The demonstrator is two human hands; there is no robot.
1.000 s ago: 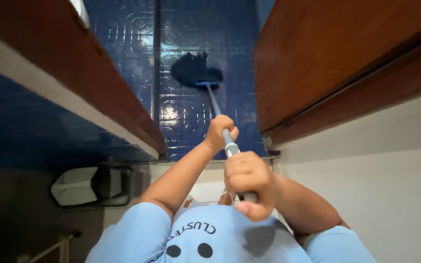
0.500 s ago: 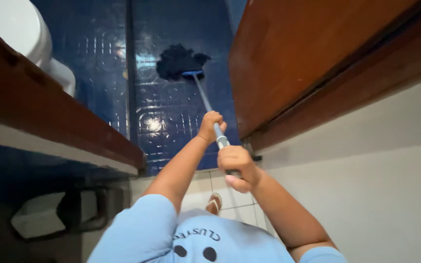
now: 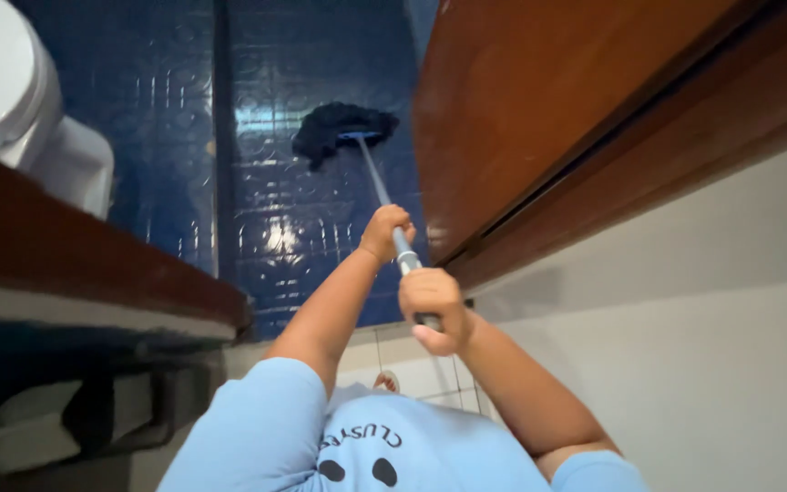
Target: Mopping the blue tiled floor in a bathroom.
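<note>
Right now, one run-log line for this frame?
left hand: grips mop handle, ahead | right hand: grips handle end | mop head: on blue tile floor | toilet: left

No packages, signs or screens in sight here. The only label-like mark is dark curved lettering with two black dots on the light blue shirt, low in view.

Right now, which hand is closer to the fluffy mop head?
The left hand. It grips the handle partway down, nearer the dark mop head; the right hand holds the handle's top end, farther back.
</note>
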